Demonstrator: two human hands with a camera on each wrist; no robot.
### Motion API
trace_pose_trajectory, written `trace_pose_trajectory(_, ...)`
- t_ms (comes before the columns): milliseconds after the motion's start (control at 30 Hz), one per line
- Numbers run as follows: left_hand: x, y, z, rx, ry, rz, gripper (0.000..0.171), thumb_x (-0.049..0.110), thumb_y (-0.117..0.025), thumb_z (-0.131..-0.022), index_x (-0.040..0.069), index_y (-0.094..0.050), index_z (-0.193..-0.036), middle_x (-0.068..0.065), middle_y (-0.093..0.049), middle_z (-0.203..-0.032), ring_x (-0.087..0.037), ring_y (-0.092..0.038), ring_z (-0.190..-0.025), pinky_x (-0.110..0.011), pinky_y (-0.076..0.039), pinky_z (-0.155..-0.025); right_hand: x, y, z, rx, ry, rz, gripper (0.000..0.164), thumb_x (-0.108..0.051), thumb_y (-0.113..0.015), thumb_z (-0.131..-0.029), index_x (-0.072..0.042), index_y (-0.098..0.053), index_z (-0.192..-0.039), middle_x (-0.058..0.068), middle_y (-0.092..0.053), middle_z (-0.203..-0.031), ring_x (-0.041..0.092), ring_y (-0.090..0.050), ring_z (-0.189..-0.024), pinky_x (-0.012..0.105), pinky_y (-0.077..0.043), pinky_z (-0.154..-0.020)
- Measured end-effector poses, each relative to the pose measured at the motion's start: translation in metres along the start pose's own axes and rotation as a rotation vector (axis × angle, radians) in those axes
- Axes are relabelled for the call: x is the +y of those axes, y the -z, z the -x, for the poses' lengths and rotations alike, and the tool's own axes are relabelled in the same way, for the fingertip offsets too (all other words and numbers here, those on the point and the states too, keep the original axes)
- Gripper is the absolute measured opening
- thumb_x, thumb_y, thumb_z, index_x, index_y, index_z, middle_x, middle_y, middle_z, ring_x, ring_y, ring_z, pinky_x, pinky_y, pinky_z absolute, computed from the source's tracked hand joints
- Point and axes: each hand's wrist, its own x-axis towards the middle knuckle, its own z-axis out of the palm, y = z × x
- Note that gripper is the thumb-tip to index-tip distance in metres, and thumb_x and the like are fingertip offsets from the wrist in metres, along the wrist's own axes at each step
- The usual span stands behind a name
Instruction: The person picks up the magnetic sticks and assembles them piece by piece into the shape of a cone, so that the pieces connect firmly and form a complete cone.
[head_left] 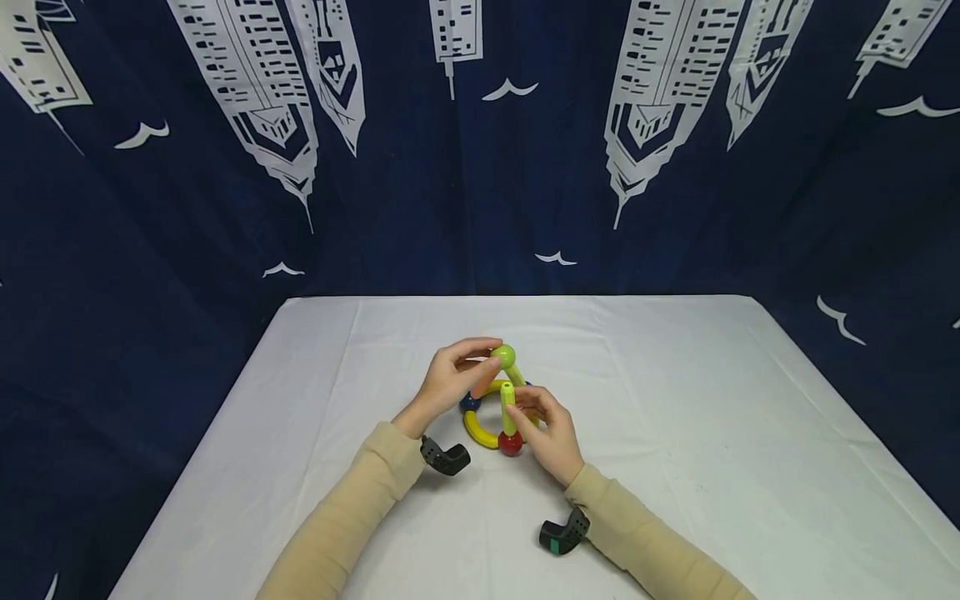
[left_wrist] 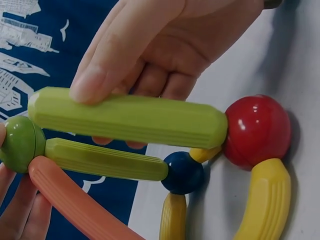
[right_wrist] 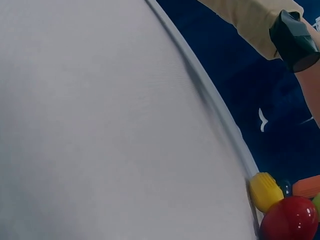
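Note:
A magnetic-stick frame stands on the table, its base a ring of yellow curved sticks (head_left: 478, 431) with blue balls (head_left: 470, 403) and a red ball (head_left: 510, 442). At its top, my left hand (head_left: 444, 382) holds a green ball (head_left: 504, 357) between thumb and fingers. From that ball an orange stick (left_wrist: 80, 200) and a green stick (left_wrist: 107, 159) slope down. My right hand (head_left: 553, 435) pinches another light green stick (head_left: 507, 408), which rises from the red ball. Its upper end is close to the green ball. The right wrist view catches only part of the frame, at its lower right corner.
A white cloth covers the table (head_left: 705, 417), whose far edge meets a dark blue curtain (head_left: 465, 192) with white building prints. Black wrist bands (head_left: 446, 457) sit on both arms, close over the cloth.

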Motion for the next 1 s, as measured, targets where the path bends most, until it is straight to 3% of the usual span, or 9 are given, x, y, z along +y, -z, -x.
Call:
trace_pose_trajectory(200, 0.0006, -0.0020, 0.0033, 0.002, -0.038, -0.015, 0.030, 0.002, -0.060, -0.090, -0.010, -0.059, -0.118, -0.023, -0.058, -0.120, -0.034, -0.057, -0.106, -0.043, -0.048, -0.090, -0.0014, 0.0004, -0.0025, -0.003, -0.061, 0.004, 0.023, 0.001, -0.063, -0.087, 0.007, -0.058, -0.109, 0.019, -0.063, -0.101, 0.027, -0.061, -0.087, 0.041, -0.054, -0.073)
trace_pose_trajectory(733, 0.0002, -0.0068, 0.0100, -0.020, -0.102, 0.007, 0.028, -0.006, -0.060, -0.087, -0.013, -0.059, -0.114, -0.025, -0.059, -0.116, -0.038, -0.057, -0.104, -0.048, -0.046, -0.090, -0.0004, 0.0004, -0.0037, 0.009, -0.073, 0.003, 0.024, 0.001, -0.063, -0.088, 0.008, -0.058, -0.110, 0.021, -0.062, -0.103, 0.035, -0.061, -0.089, 0.042, -0.053, -0.074)
trace_pose_trajectory(1000, -0.0022, -0.0066, 0.0081, -0.045, -0.083, -0.007, 0.029, -0.002, -0.059, -0.089, -0.011, -0.059, -0.117, -0.023, -0.059, -0.119, -0.033, -0.057, -0.106, -0.042, -0.047, -0.091, -0.0010, -0.0014, -0.0023, 0.040, -0.097, -0.009, 0.024, 0.001, -0.064, -0.087, 0.009, -0.058, -0.108, 0.021, -0.062, -0.102, 0.033, -0.061, -0.087, 0.028, -0.054, -0.070)
